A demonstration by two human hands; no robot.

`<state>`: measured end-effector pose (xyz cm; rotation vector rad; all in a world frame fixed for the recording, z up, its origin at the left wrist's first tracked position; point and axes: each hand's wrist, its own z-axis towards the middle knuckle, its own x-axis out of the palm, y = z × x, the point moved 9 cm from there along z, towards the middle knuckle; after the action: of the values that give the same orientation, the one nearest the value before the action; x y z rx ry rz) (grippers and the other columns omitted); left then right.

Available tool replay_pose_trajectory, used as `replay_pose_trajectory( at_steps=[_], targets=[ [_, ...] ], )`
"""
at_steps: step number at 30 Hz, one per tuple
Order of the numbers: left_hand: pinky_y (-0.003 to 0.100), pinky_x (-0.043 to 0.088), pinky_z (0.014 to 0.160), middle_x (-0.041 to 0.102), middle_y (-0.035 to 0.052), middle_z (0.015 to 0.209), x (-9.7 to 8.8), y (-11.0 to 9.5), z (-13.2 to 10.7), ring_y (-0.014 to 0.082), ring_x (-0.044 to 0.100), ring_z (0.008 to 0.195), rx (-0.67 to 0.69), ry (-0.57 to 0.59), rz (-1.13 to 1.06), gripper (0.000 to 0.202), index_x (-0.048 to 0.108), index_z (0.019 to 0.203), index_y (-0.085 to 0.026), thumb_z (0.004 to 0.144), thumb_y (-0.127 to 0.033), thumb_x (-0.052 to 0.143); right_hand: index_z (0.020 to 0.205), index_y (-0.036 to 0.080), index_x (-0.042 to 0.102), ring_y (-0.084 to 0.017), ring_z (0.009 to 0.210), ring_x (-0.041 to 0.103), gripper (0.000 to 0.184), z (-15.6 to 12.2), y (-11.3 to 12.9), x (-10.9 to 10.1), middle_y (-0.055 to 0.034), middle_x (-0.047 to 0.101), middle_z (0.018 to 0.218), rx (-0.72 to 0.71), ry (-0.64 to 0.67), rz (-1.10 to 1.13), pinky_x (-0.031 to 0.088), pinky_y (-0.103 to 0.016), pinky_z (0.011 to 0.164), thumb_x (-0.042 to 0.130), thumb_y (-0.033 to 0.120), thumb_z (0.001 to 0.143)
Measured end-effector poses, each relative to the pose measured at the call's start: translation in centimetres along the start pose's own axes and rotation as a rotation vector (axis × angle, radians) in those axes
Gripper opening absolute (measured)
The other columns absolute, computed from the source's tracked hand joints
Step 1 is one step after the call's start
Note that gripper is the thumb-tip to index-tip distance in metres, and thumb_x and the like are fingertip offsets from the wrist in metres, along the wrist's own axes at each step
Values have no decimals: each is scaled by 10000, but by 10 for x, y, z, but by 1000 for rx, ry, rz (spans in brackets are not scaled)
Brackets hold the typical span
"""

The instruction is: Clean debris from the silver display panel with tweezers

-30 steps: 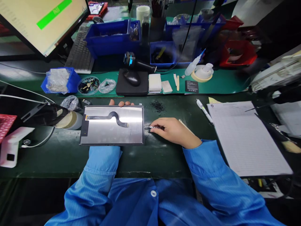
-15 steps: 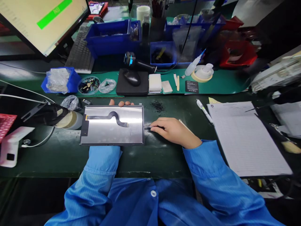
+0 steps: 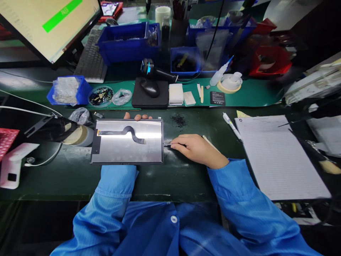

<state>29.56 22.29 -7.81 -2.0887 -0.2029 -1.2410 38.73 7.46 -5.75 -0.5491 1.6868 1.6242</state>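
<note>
A flat silver display panel point(image 3: 128, 149) with a black flex cable point(image 3: 125, 132) across its back lies over my left hand point(image 3: 137, 116). That hand holds the panel from below; only its fingertips show past the far edge. My right hand point(image 3: 197, 149) rests on the dark bench just right of the panel. Its fingers pinch a thin metal tool point(image 3: 168, 144) whose tip touches the panel's right edge.
A paper pad point(image 3: 279, 156) and a pen point(image 3: 231, 125) lie to the right. A mouse point(image 3: 149, 87), a scanner point(image 3: 157, 71), blue bins point(image 3: 125, 42), a keyboard point(image 3: 90, 60) and a monitor point(image 3: 48, 25) stand behind. A tape roll point(image 3: 78, 137) sits left of the panel.
</note>
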Motion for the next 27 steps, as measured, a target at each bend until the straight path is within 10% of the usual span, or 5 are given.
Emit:
replay_pose_trajectory(
  at_steps=[4, 27],
  targets=[
    [386, 514, 1019, 645, 13, 809, 4, 4, 1, 164, 662, 891, -26, 131, -124, 475, 533, 708, -215, 1087, -435, 349, 1078, 245, 770, -189, 784, 736, 163, -1, -8, 1, -7, 790, 896, 124, 21, 60, 551, -294, 721, 703, 283, 935],
    [382, 466, 1091, 629, 9, 800, 2, 4, 3, 147, 637, 864, -44, 84, -117, 498, 497, 703, -221, 1094, -449, 289, 1037, 239, 774, -211, 908, 734, 179, 0, -3, 1, -29, 792, 997, 46, 12, 46, 546, -322, 816, 602, 274, 998]
  ],
)
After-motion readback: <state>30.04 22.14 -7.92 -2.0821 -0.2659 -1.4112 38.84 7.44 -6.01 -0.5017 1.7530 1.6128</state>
